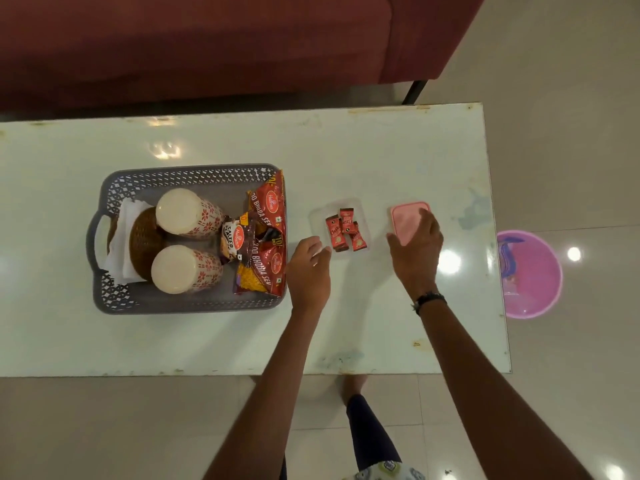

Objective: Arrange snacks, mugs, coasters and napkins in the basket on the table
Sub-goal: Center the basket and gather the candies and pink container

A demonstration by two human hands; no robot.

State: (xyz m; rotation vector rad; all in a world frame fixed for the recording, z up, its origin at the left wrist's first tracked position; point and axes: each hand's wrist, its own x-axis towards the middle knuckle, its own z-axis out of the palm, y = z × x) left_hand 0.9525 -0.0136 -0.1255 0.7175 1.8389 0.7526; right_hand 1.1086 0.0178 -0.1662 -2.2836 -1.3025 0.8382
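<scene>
Glossy pale tiles are reflecting ceiling lights around a long white table [381, 161], which is running left to right in front of a dark red sofa [207, 43]. Off the table's right end, a pink plastic tub [535, 275] is sitting on the floor. On the left half of the table, a grey perforated basket [187, 304] is lying with its long axis along the table's length, one handle facing left. Inside it, white napkins [119, 244] and brown woven coasters [145, 244] are leaning at the left end, two white mugs [188, 213] with red flower patterns are lying on their sides with their mouths pointing left, and red snack packets [268, 244] are standing along the right wall; "Haldiram's", "Bhujia Sev" and "Salted" are readable on them. Just right of the basket, a clear open container [341, 228] is holding several small red sachets [346, 230], their print too small to read. Further right, a pink lid [407, 220] is lying flat. The left hand [308, 268] is hovering between basket and container, fingers loosely curled and holding nothing, fingertips at the container's near left corner. The right hand [417, 244] is reaching over the lid with spread fingers curling round its near right edge. A dark band [429, 299] is circling that wrist.
</scene>
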